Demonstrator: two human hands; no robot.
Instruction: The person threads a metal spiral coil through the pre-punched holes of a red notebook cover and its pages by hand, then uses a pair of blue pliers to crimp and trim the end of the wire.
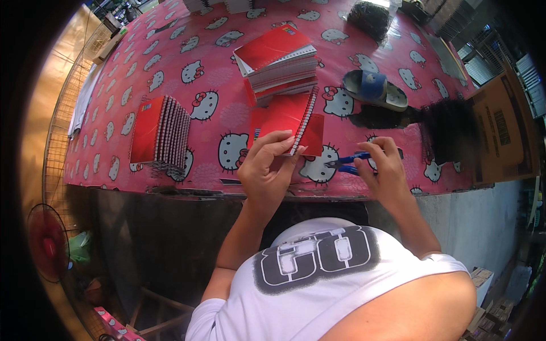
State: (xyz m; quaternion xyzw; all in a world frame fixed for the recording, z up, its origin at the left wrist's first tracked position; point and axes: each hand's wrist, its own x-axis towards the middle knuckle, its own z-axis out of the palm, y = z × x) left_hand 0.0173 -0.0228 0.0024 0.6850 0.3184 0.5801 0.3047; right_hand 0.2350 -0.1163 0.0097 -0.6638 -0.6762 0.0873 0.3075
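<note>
a pink cat-print table cover [170,57] spreads before me. beyond my hands stands a stack of red notebooks [278,59]; a wire-bound stack [153,133] sits well to the left. a single red wire-bound notebook [281,113] lies just ahead of my left hand [266,167], which pinches its near corner, thumb and fingers almost together. my right hand [388,169], half curled, holds blue-handled pliers [348,163], handles spread. the wire spine [305,125] runs away from me, slanting right; the pliers' nose points left toward its near end, apart from it, my left hand nearer.
</note>
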